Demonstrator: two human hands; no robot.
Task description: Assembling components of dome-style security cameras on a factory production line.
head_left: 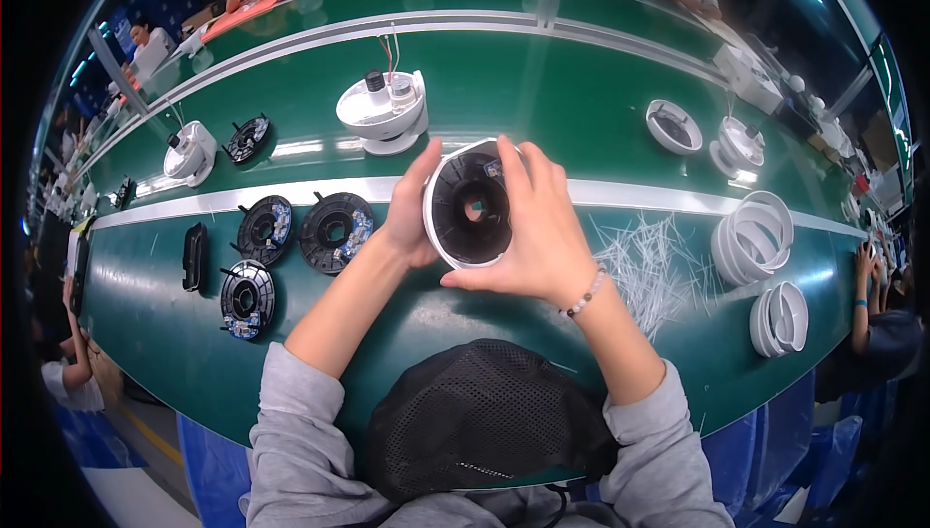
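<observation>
Above the middle of the bench I hold a white round housing (pixel 427 210) with a black disc (pixel 455 208) seated in it, its round centre hole facing up. My left hand (pixel 413 213) grips the left side of the rim, thumb up along the edge. The fingers of my right hand (pixel 538 228) reach over the far right part of the disc, partly hiding a small circuit board (pixel 493 169), while its thumb lies at the near rim. To the left lie black discs with blue circuit boards (pixel 264 230), (pixel 336 233), (pixel 247 299).
A pile of thin white strips (pixel 647 266) spreads right of my right forearm. White plastic rings (pixel 753 237) and shells (pixel 779 319) stand farther right. Beyond the pale rail is a white assembly (pixel 381 111) with upright wires. A black mesh cap (pixel 489 417) fills the near middle. Other people sit around.
</observation>
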